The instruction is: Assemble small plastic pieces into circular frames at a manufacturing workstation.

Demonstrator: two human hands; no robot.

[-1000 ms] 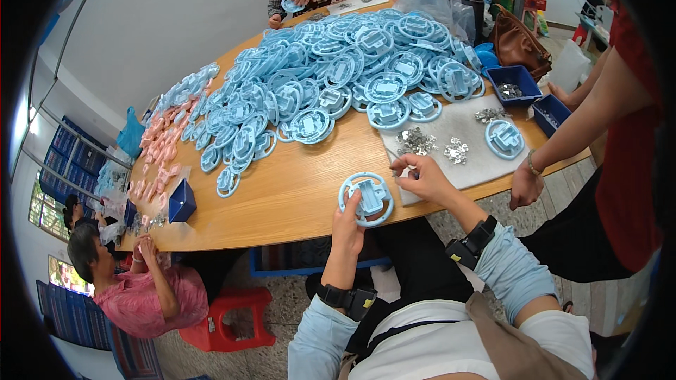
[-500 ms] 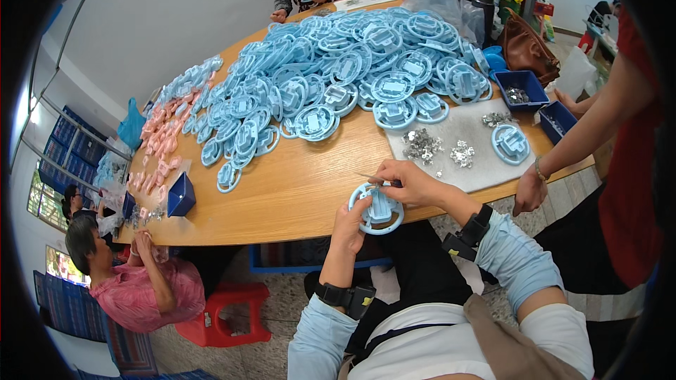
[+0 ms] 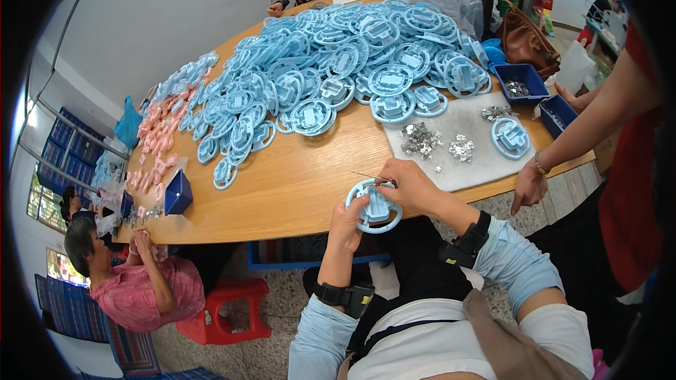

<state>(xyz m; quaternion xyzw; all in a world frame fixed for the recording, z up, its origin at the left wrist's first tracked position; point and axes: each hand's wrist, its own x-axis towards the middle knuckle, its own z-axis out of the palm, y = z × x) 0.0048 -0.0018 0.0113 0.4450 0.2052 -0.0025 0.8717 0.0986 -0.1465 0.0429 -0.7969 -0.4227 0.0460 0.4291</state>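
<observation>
My left hand grips the left side of a light-blue plastic toy steering wheel, held tilted just off the table's front edge, its moulded centre facing up. Over its upper part my right hand is closed in a pinch on a thin pointed tool, perhaps tweezers; its tip points left. The right fingertips are at the wheel's centre, hiding whatever lies under them. On the pale mat to the right sit small silvery metal pieces in loose heaps, beside another blue wheel.
A large heap of blue wheels covers the table's middle, with pink parts at left. Blue bins stand right of the mat. A co-worker's hand hangs by the right edge; other people sit at the left and far side.
The wheel has shifted slightly left and up with my hands. The pointed tool has tilted, its tip a little further left. My grip on both stays.
</observation>
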